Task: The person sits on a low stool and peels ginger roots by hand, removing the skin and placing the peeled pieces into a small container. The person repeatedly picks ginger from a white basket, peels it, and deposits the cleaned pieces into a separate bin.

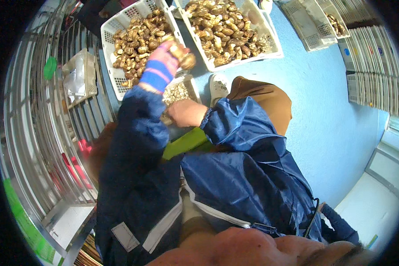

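Note:
My left hand (163, 63), in a pink and blue striped glove, grips a brown-capped mushroom (187, 62) with a pale stem. It is raised over the near right part of a white perforated plastic crate (107, 50) heaped with similar mushrooms (136, 40). Below it, my bare right hand (188, 112) hangs at the near edge of a small container (195, 89) of pale trimmings (177, 93). The right fingers are blurred and partly hidden, so I cannot tell what they hold. A green object (188, 143) lies across my lap, under the right wrist.
Another mushroom-filled crate (276, 55) stands to the right on the blue floor (314, 109). A metal rack (30, 133) holding a tray (91, 78) runs along the left. More crates (304, 30) and stacked white trays (369, 50) line the right side. Another person's sleeve (342, 226) shows lower right.

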Available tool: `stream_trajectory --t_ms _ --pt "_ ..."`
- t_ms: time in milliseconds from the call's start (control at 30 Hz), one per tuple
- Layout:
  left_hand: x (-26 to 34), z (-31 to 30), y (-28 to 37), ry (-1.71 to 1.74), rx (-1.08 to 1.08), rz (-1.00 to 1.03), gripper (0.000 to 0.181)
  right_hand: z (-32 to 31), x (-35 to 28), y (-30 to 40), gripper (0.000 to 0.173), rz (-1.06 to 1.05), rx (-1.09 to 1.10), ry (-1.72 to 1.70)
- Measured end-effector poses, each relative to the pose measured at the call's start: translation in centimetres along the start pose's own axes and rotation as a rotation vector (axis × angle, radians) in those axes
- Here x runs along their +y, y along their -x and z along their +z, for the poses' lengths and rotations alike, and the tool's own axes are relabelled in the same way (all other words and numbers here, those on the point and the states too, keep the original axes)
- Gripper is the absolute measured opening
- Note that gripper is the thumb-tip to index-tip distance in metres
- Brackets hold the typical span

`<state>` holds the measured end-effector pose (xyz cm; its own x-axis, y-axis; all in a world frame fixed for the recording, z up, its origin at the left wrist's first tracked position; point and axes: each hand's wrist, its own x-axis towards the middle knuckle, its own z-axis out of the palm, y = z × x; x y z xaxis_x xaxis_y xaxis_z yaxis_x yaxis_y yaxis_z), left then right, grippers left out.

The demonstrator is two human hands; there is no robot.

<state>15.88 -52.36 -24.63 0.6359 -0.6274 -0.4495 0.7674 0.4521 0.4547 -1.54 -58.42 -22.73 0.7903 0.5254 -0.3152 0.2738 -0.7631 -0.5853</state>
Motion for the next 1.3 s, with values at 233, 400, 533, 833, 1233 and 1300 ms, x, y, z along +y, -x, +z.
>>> stream_trajectory --t_ms 233,400,533,833,1233,1300 --pt "-0.8 4.9 -5.8 -0.627 0.397 0.083 0.065 0.6 -0.1 0.5 0.028 -0.04 0.298 -0.216" --pt "0.6 -1.6 -2.5 -0.479 0.321 0.136 0.018 -2.3 -0.1 1.8 0.019 -0.024 0.131 0.053" --pt "10.2 -13.3 2.1 -0.428 0.13 0.092 0.016 -2.6 -0.4 1.9 0.014 -0.029 0.115 0.009" --pt "12.6 -23.8 6.2 -1.835 0.624 0.386 0.024 -2.0 -1.7 -1.1 0.016 -0.069 0.097 0.093" --pt "10.3 -23.4 4.1 -2.89 0.228 -0.015 0.022 -1.7 -2.0 -2.7 0.015 -0.116 0.158 0.058" --pt "10.3 -23.6 3.8 -2.851 0.223 -0.04 0.03 -1.5 -1.9 -2.7 0.014 -0.11 0.193 0.048"
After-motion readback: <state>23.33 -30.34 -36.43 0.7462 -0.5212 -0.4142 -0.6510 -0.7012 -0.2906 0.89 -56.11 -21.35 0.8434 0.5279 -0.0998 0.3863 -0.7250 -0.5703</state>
